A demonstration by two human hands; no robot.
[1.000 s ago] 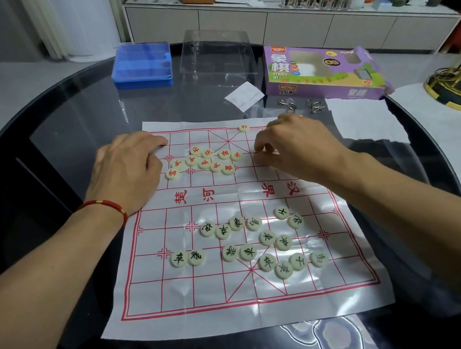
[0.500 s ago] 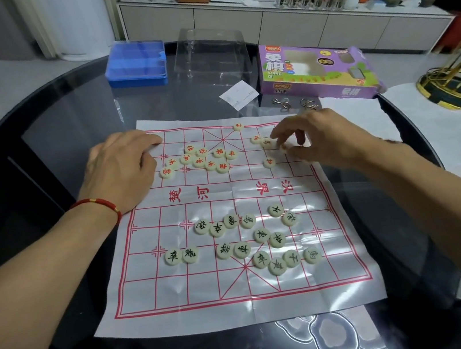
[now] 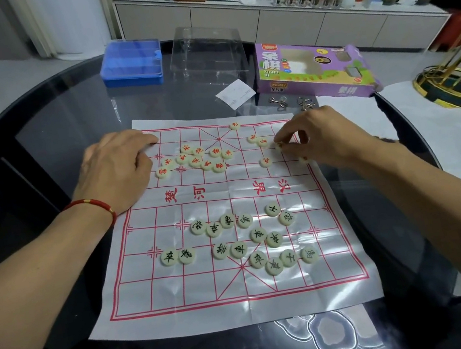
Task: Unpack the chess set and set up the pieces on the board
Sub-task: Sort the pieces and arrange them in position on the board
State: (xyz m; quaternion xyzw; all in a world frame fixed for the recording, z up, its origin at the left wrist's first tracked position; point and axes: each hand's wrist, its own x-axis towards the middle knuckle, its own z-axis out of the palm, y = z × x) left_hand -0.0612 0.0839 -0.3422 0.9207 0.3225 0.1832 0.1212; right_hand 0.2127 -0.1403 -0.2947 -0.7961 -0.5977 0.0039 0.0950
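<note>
Right hand [image 3: 320,137] is pinching a red-marked piece [image 3: 279,146] between thumb and fingertips, sitting at the far right edge of the board sheet [image 3: 244,308]. Another piece [image 3: 303,159] is showing just under the heel of that hand, touching or nearly touching it; can't tell whether it's being held. Just left of the grip, three loose red pieces are lying apart, nearest one [image 3: 266,162]. Further left, the main red cluster [image 3: 199,158] is bunched together off the grid points, and one red piece [image 3: 235,126] is sitting alone on the far edge line. Left hand [image 3: 118,168] is resting on the far left corner of the sheet, fingers loosely curled, holding nothing, probably pinning it flat. Nearer the person, the black-marked pieces [image 3: 234,243] are lying scattered, unsorted. Judging: unpacking done, red side placement just starting. Next move calls for seating the pinched piece squarely on its intersection without dragging the thin sheet.
</note>
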